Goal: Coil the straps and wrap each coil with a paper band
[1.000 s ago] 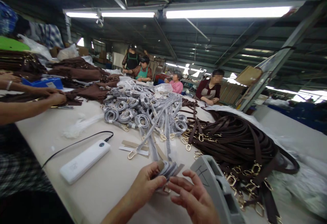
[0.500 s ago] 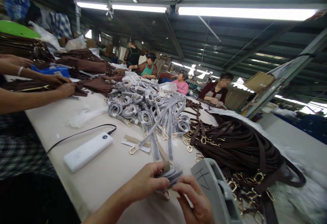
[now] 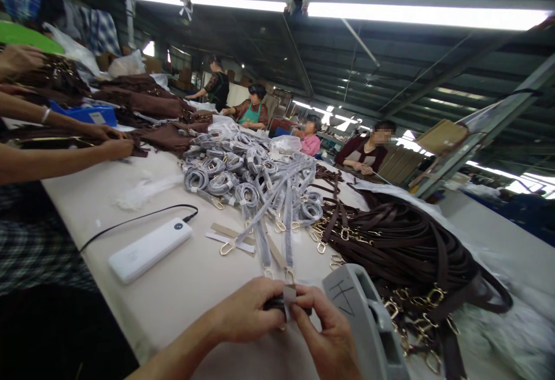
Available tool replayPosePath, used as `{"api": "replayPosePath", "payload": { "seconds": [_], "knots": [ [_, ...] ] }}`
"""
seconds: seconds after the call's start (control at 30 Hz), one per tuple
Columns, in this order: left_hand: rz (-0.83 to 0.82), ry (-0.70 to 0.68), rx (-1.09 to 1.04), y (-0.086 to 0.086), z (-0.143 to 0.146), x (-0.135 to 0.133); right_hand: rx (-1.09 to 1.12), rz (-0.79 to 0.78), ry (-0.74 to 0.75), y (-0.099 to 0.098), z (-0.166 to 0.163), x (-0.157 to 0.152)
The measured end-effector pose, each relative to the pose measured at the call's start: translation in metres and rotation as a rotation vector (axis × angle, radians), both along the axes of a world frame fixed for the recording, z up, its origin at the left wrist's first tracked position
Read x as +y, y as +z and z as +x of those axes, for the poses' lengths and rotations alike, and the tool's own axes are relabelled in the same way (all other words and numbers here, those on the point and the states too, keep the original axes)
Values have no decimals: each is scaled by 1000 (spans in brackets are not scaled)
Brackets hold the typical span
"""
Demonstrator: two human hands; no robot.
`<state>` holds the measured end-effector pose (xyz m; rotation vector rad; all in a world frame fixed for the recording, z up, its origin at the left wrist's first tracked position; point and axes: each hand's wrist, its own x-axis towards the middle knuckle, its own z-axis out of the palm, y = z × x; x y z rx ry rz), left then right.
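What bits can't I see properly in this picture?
Head view, held bundle: mostly hidden by the left hand and right hand.
Head view, grey plastic thing: its near end is cut off by the bottom edge.
Head view, white power bank: the marks on it are too faint to read.
Head view, grey strap pile: coils on top cover its bottom.
Head view, co-worker's arm: cut off by the left edge.

overhead tube lights (image 3: 427,14) blown out; roof (image 3: 251,50) v. dim; wide-angle stretch nr edges; distant detail sl. soft
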<state>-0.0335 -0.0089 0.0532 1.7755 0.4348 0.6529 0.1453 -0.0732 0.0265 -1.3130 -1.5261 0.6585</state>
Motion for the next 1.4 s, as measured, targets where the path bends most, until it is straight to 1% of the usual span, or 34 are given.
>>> {"api": "replayPosePath", "payload": {
  "seconds": [0.1, 0.17, 0.3, 0.37, 0.4, 0.47, 0.57, 0.67, 0.73, 0.83, 0.93, 1.0, 1.03, 1.07, 1.1, 1.13, 1.2, 1.23, 1.27, 1.33, 1.4],
  "knots": [
    [-3, 36, 34, -1, 2, -1, 77, -24, -13, -5, 0, 0],
    [40, 43, 36, 0, 2, -2, 145, -85, -7, -6, 1, 0],
    [121, 62, 29, 2, 1, -4, 356, -251, 49, -2, 3, -1],
    [172, 55, 28, 3, 0, -4, 447, -293, 45, 1, 3, 0],
    [201, 50, 39, 4, 0, -4, 457, -302, 35, 2, 3, 0],
    [260, 40, 90, 4, -1, -3, 394, -301, 12, 2, 3, 2],
    [324, -13, 199, 4, -1, 0, 196, -252, -15, 5, 0, 6],
    [352, -52, 284, 4, 0, 2, 40, -109, -82, 12, -5, 8],
    [343, -65, 293, 3, 1, 2, -14, -8, -103, 15, -9, 10],
    [276, -55, 208, 0, 4, 1, -12, 45, -97, 15, -13, 14],
    [133, -37, 137, -4, 4, 1, 55, -9, -88, 11, -9, 17],
    [16, -48, 89, -5, 2, 2, 107, -16, -115, 11, 1, 17],
    [-38, -56, 61, -5, 1, 4, 120, 5, -159, 12, 8, 14],
    [-86, -61, 28, -6, 0, 5, 113, 31, -198, 14, 16, 11],
    [-130, -68, -6, -6, -1, 7, 82, 42, -205, 16, 25, 6],
    [-172, -78, -35, -7, -2, 8, 25, 37, -169, 19, 33, 1],
    [-263, -100, -73, -9, -2, 11, -147, 13, 30, 23, 45, -11],
    [-305, -106, -86, -10, -2, 13, -247, 36, 134, 24, 48, -16],
    [-340, -108, -93, -11, -2, 14, -347, 93, 205, 24, 49, -19],
    [-382, -108, -98, -12, -1, 16, -535, 304, 225, 20, 45, -23],
    [-395, -113, -101, -14, 0, 17, -684, 486, 183, 15, 36, -21]
  ]
}}
